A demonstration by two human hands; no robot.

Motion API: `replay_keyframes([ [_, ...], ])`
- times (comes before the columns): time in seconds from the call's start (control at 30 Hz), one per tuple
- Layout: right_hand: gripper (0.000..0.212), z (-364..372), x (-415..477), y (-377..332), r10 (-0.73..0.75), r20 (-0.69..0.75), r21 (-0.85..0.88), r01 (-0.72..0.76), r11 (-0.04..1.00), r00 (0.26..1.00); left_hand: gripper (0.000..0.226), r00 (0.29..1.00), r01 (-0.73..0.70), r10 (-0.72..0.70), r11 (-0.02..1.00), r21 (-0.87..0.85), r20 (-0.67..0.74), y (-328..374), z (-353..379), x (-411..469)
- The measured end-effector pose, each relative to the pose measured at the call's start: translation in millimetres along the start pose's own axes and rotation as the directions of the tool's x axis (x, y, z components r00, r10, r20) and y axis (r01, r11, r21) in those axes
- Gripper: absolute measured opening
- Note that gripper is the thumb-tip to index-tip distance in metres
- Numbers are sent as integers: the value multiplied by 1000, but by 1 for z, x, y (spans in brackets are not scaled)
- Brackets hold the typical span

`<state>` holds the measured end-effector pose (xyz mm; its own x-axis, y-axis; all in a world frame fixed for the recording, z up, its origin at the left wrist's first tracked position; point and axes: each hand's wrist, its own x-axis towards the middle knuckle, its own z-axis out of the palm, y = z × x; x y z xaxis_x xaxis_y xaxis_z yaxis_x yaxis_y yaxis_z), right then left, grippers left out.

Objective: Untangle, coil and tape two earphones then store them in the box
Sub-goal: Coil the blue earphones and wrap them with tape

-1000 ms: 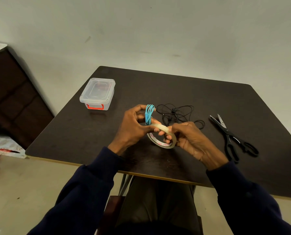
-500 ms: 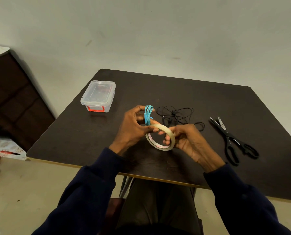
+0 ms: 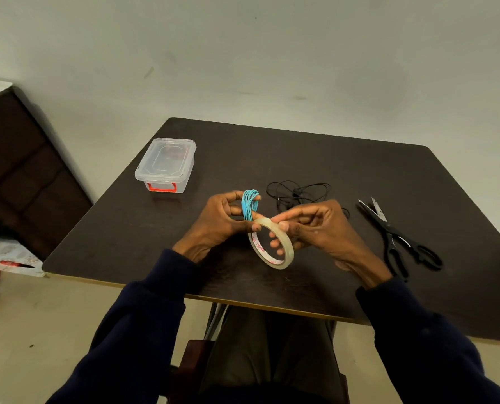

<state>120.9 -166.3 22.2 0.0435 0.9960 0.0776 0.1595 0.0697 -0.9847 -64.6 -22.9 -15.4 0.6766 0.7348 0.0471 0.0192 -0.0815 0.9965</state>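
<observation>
My left hand [image 3: 218, 221] holds the coiled blue earphone [image 3: 250, 204] upright above the dark table [image 3: 359, 170], its thumb touching the top of a roll of clear tape [image 3: 272, 244]. My right hand [image 3: 316, 228] grips the tape roll, fingers through its hole and thumb on its upper rim. The black earphone [image 3: 298, 192] lies in a loose tangle on the table just behind my hands. A clear lidded box [image 3: 166, 164] with a red latch stands at the table's far left.
Black scissors [image 3: 397, 237] lie on the table to the right of my right hand, blades pointing away. A dark cabinet [image 3: 18, 170] stands left of the table. The table's near edge runs just below my wrists.
Both hands stay together over the table. My right hand's fingers have shifted on the tape roll, which now hangs a little lower and more tilted.
</observation>
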Motion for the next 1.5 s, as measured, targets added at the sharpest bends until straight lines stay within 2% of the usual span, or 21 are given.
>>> replay_keyframes([
  [0.17, 17, -2, 4, -8, 21, 38, -62, -18, 998, 999, 51, 997, 16, -15, 1000, -14, 70, 2, -2, 0],
  [0.3, 8, -2, 9, -11, -45, 70, -265, 62, 962, 997, 54, 993, 19, -18, 1000, -3, 114, 8, -1, 1],
  [0.43, 8, 5, 9, -5, -126, 94, -476, 155, 866, 988, 56, 992, 37, -33, 999, -24, 120, 7, -2, 1],
  [0.53, 8, 7, 10, 0, -253, 131, -631, 277, 725, 959, 53, 994, 39, -36, 999, -27, 107, 7, -2, 2],
  [0.63, 13, 7, 11, 6, -299, 132, -696, 303, 651, 945, 50, 994, 43, -43, 999, 0, 99, 6, -1, 3],
  [0.77, 30, 5, 8, 6, -371, 57, -615, 326, 718, 927, 46, 997, 65, -65, 998, -16, 46, 2, -9, 3],
  [0.93, 12, 3, 6, 2, -404, -10, -483, 349, 803, 915, 42, 992, 101, -98, 994, -32, 83, 1, -9, 5],
  [1.1, 14, 11, 5, -2, -369, -141, -278, 321, 905, 919, 44, 976, 148, -139, 988, -43, 171, 0, -6, 7],
  [1.2, 17, 11, 4, -10, -376, -208, -201, 337, 920, 903, 40, 973, 169, -154, 983, -75, 174, -1, -9, 8],
  [1.3, 14, 13, 7, -11, -336, -184, -217, 295, 930, 924, 43, 965, 206, -185, 973, -100, 187, 0, -7, 9],
  [1.4, 18, 13, 8, -11, -282, -213, -89, 269, 959, 936, 41, 962, 193, -164, 974, -116, 220, 1, -5, 6],
  [1.5, 18, 9, 8, -13, -261, -280, -34, 262, 965, 924, 40, 974, 179, -149, 969, -170, 173, 4, -7, 3],
])
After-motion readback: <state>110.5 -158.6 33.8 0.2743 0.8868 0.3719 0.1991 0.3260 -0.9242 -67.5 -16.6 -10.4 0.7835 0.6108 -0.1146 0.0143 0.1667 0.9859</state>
